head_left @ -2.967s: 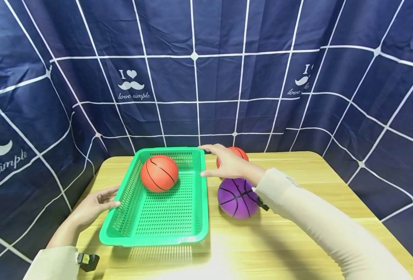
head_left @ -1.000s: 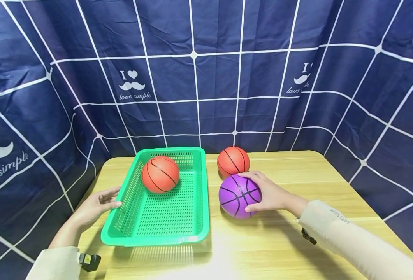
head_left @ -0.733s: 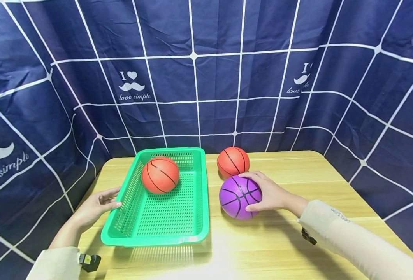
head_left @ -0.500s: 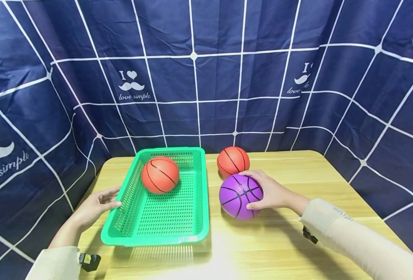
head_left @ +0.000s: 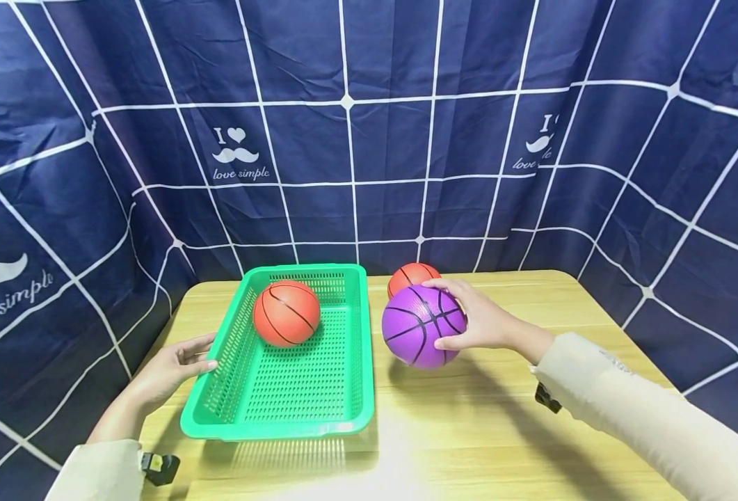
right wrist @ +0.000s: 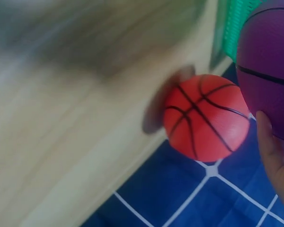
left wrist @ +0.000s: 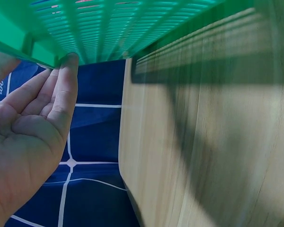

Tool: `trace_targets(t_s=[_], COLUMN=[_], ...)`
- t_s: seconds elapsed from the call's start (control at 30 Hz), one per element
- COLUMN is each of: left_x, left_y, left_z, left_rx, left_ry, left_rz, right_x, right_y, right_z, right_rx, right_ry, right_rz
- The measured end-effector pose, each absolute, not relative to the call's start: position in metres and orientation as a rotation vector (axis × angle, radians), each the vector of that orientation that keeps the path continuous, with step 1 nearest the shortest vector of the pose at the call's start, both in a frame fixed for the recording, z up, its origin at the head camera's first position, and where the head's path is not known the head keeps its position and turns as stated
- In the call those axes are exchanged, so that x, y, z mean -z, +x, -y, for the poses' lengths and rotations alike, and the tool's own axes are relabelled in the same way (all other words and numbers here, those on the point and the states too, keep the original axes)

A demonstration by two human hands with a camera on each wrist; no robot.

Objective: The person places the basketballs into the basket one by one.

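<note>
A purple toy basketball (head_left: 423,327) with black lines is lifted off the table. My right hand (head_left: 484,319) grips it from its right side, thumb low and fingers over the top; a finger and the same ball (right wrist: 270,71) show in the right wrist view. My left hand (head_left: 171,369) holds the left rim of a green plastic basket (head_left: 361,410), thumb over the rim. In the left wrist view my left hand's fingers (left wrist: 66,85) lie under that rim. Inside the basket, toward its back, rests an orange-red basketball (head_left: 286,313).
Another orange-red basketball (head_left: 411,275) stands on the wooden table (head_left: 531,403) near its back edge, partly hidden behind the purple one. A dark blue curtain (head_left: 387,139) with white lines surrounds the table at the back and sides.
My right hand came from the basket's right rim to the purple basketball, took hold of it and has now raised it slightly. My left hand and the basket stay nearly in place.
</note>
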State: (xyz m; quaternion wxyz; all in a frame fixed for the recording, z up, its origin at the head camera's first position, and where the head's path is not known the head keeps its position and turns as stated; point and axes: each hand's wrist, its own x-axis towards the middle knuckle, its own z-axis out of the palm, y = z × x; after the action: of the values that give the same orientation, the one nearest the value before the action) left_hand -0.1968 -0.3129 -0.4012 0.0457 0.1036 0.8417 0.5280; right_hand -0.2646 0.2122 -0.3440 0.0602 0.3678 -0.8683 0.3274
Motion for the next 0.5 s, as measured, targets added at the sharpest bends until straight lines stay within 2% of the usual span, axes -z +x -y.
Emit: trace_targets(t_s=[0.5], left_x=[0.403], left_y=[-0.199], left_z=[0.314], left_rx=[-1.641], left_ry=[0.322], left_rz=[-2.54], right_x=[0.306], right_y=[-0.273], right_z=[-0.164], right_rx=[-1.113], right_ry=[1.127], right_rz=[2.588])
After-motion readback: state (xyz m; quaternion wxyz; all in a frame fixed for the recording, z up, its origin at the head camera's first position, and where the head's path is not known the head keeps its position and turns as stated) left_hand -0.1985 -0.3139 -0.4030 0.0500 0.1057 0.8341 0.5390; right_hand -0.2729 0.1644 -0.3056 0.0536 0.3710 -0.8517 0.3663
